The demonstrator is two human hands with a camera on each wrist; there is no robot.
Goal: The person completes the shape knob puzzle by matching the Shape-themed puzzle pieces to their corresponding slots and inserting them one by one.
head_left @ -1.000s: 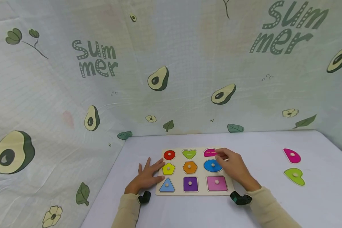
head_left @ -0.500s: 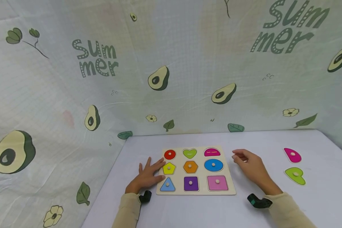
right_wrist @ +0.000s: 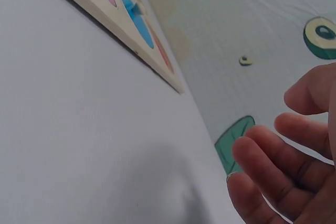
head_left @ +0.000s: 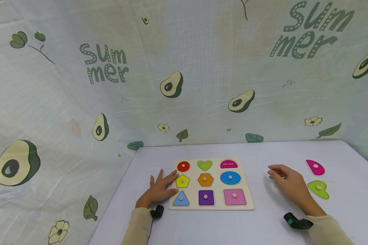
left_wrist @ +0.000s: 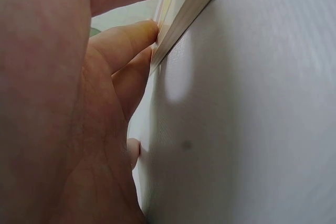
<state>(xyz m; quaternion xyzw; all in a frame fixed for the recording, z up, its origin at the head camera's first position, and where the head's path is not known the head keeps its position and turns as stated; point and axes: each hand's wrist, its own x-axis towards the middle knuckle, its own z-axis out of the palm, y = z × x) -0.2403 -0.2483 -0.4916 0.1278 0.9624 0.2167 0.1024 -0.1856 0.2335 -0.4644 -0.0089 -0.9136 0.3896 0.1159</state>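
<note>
Low in the middle of the head view a wooden shape puzzle board [head_left: 250, 200] lies flat on the white counter [head_left: 263, 149], with nine coloured slots in three rows. The left hand [head_left: 159, 191] lies flat at the board's left edge, fingers spread and straight, fingertips touching the rim beside the yellow pentagon [head_left: 182, 181]; the left wrist view shows the fingers [left_wrist: 123, 43] pressed against the board's thin edge. The right hand [head_left: 289, 185] sits in the lower right of the frame, well apart from the board, holding nothing, its fingers loosely bent and pointing left; in the right wrist view the fingertips [right_wrist: 262, 153] hang relaxed above the counter. Just to the right of that hand lie two loose pieces, a green one [head_left: 318, 189] nearer and a pink one [head_left: 315, 167] above it, each with a small knob. The top-right slot of the board [head_left: 228, 164] shows pink with lettering and no knob
</note>
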